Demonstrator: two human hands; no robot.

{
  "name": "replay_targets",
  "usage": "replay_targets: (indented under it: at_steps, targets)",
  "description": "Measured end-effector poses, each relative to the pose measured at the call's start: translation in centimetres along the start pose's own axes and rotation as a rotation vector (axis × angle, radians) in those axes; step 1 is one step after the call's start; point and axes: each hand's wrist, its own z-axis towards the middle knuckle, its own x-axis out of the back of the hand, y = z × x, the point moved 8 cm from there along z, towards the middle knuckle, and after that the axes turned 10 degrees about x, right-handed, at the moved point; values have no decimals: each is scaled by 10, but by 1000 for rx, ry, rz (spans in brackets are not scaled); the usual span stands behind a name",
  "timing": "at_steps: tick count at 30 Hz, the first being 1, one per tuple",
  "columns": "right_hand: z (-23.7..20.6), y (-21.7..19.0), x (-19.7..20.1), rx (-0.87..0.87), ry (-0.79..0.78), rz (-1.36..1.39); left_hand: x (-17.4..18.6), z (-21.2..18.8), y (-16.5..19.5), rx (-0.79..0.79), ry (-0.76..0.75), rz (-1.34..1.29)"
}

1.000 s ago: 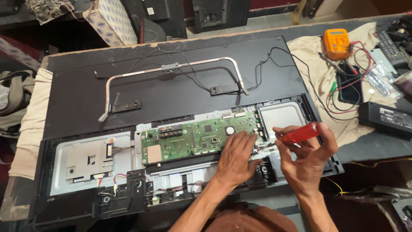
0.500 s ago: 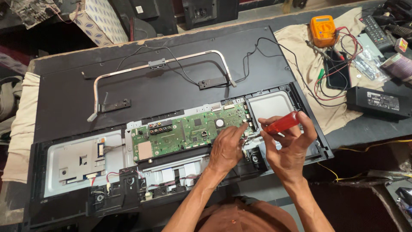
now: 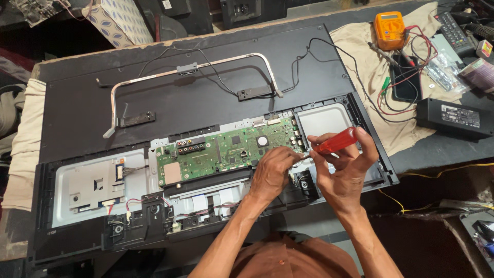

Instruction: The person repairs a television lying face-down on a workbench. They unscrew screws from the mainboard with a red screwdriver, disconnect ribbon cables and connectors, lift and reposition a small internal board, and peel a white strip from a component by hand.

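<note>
A: Quick pass. What's in hand?

B: I see my right hand (image 3: 342, 172) closed round a red-handled screwdriver (image 3: 332, 143), tip angled down-left toward the right edge of the green circuit board (image 3: 226, 152). Left hand (image 3: 272, 172) rests on that same edge, fingers curled narrow, pinching or steadying something small at the tip; can't tell what.

A: Board location?

B: Seated in the opened back of a flat television (image 3: 170, 98) lying face down on the worktop (image 3: 463, 149), in the near half, centre. Bare metal bay (image 3: 321, 119) just right of it, speakers and wiring along the near edge.

A: Step?

B: My call: working a fastener or connector at the board's right edge. The next move needs the tip kept square on that spot, left fingers holding steady, no slip onto the components.

A: Clutter?

B: Orange multimeter (image 3: 388, 28) with leads on a cloth far right, black power adapter (image 3: 453, 118) beside it, well apart from my hands.
</note>
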Motion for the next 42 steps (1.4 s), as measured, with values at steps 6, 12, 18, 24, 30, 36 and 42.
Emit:
replay_targets:
  at_steps: [6, 12, 18, 24, 30, 36, 42]
  targets:
    - [1, -2, 0, 41, -10, -33, 1, -1, 2, -1, 1, 6]
    - [-1, -2, 2, 141, 3, -161, -2, 0, -1, -24, 15, -12]
    - [-1, -1, 4, 178, -1, -226, -6, -1, -5, -21, 9, 2]
    - [5, -5, 2, 164, -41, -160, -7, -2, -7, -22, 31, -5]
    - [17, 9, 2, 69, -146, 54, -9, -1, -15, 56, -5, -112]
    - [27, 17, -6, 31, -333, 323, -19, 16, -18, 117, -178, -405]
    - [27, 18, 4, -89, -86, 231, -35, 27, -25, 147, -357, -368]
